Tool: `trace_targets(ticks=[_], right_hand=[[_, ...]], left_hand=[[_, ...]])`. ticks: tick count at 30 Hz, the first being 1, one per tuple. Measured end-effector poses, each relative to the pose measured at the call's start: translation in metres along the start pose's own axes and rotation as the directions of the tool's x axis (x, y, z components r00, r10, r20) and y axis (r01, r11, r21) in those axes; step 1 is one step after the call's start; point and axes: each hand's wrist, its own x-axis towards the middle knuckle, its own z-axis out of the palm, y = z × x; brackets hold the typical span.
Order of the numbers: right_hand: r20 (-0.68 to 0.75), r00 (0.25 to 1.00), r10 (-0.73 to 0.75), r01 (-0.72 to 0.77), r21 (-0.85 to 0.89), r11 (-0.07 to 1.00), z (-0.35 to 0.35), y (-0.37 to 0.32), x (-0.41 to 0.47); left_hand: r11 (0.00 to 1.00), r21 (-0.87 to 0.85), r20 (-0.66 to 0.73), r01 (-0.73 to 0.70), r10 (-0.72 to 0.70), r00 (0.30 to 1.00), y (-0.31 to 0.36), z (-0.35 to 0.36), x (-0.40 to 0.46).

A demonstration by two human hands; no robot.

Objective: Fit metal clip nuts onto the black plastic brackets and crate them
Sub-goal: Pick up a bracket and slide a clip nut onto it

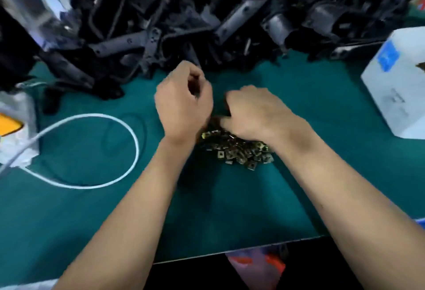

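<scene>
So at the far left edge there's a white block-shaped thing (pixel 17 133) with a bit of orange on it, too blurry for me to say what it is, and a white cable (pixel 128 128) runs from there and loops round on the green mat (pixel 92 209). My left hand (pixel 184 103) is up over the mat, just in front of the bracket heap, fingers curled in tight toward the palm; there might be something small pinched in there, but the fingers hide it and the shot's smeared, so I honestly can't tell if it's holding anything. The black plastic brackets (pixel 207 14) are dumped in one big tangled heap right across the back of the table, from behind the left hand all the way over to the right side. Just beside the left hand, nearly touching it, my right hand (pixel 255 112) is palm down on the far side of the pile of metal clip nuts (pixel 239 149), fingers bent down into them. Whether it's actually got one pinched, can't tell, the fingertips are buried under the hand. The nuts sit in a loose brassy heap on the mat between my two wrists, spilling toward me. Over at the right edge there's a white box (pixel 397 87) with a blue label, well apart from the hands.
</scene>
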Motion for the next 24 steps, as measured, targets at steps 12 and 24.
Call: trace_targets(ticks=[12, 24], right_hand=[[-0.006, 0.948, -0.319, 0.312, 0.230, 0.922, 0.023, -0.011, 0.027], [-0.230, 0.959, -0.168, 0.274, 0.584, 0.764, 0.039, 0.007, 0.034]], left_hand=[[0.963, 0.195, 0.191, 0.186, -0.223, 0.956, -0.066, 0.012, 0.036], [0.925, 0.372, 0.447, -0.073, -0.110, 0.888, -0.056, 0.029, 0.040]])
